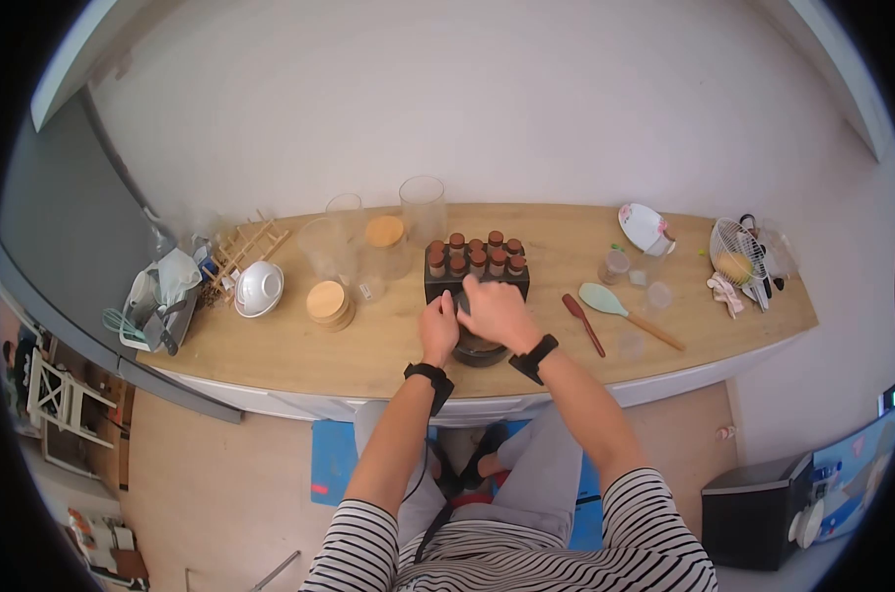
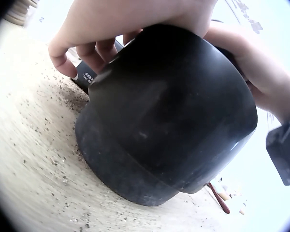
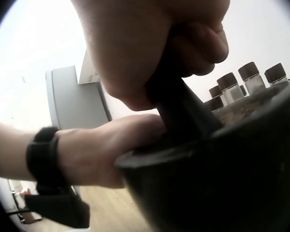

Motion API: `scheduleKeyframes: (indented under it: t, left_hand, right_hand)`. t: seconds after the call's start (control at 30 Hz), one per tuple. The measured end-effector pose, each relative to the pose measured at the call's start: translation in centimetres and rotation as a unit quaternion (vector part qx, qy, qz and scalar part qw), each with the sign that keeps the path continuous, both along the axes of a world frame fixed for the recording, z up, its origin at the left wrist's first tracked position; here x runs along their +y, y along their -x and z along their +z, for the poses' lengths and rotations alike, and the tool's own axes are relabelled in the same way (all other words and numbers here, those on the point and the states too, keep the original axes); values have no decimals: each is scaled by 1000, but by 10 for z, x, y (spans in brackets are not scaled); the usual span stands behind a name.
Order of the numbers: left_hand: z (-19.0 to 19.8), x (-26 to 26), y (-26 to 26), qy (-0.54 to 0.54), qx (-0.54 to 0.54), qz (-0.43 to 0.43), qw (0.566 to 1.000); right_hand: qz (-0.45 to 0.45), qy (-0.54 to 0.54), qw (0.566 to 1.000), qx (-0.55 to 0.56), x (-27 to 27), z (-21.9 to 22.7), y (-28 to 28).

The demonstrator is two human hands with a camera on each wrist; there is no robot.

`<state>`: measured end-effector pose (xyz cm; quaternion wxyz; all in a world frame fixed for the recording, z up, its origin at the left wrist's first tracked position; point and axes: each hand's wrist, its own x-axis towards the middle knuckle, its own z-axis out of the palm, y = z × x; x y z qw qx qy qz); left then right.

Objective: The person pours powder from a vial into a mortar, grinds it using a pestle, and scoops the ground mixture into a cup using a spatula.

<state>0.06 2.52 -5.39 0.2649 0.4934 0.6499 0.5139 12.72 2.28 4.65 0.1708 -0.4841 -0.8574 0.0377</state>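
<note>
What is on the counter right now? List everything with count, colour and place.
mortar: 1, black, front centre of counter
pestle: 1, black, standing in the mortar
spice rack: 1, black, brown-capped jars, behind the mortar
glass jars: several, clear, left of the rack
wooden lids: stack, tan, left of centre
white bowl: 1, upside down, far left
wooden rack: 1, behind the white bowl
spatula: 1, pale green head, wooden handle, right
red spoon: 1, beside the spatula
wire basket: 1, white, far right
left hand: holds the mortar's side
right hand: grips the pestle
</note>
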Motion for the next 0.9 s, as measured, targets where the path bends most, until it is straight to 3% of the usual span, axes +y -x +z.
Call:
scheduleKeyframes:
  t: [0.07, 0.13, 0.2, 0.23, 0.27, 0.33, 0.4, 0.5, 0.63, 0.73, 0.83, 0.9]
  left_hand:
    - [0, 0, 1, -1, 3, -3, 1000]
    - [-1, 0, 1, -1, 13, 2, 1000]
    - [4, -3, -2, -8, 21, 8, 1000]
    - [7, -5, -2, -14, 31, 14, 999]
    - [6, -4, -2, -17, 32, 16, 999]
    - [4, -3, -2, -16, 39, 21, 999]
    - [0, 0, 1, -9, 41, 10, 999]
    - [-3, 1, 2, -2, 20, -2, 1000]
    - [-2, 0, 2, 3, 26, 2, 1000]
    - [4, -3, 0, 11, 47, 16, 999]
    - [6, -3, 0, 33, 56, 13, 998]
    - [5, -3, 0, 23, 58, 17, 998]
  right_hand:
    - [143, -128, 981, 30, -18, -9, -8]
    - [132, -119, 984, 8, -24, -21, -15]
    - [8, -121, 986, 112, -21, -24, -18]
    - [-57, -57, 992, 94, -14, -22, -20]
    - [-56, -60, 992, 95, -5, -17, -18]
    - [-138, -4, 985, 103, 10, -13, -12]
    - [-136, 4, 986, 101, 14, -9, -1]
    - [-12, -26, 999, 44, 3, -6, 8]
    - [93, -136, 984, 73, -26, -23, -10]
    - [44, -122, 989, 74, -26, -30, -23]
    - [-113, -24, 987, 113, 2, -28, -22]
    - [-122, -14, 987, 104, 16, -20, -12]
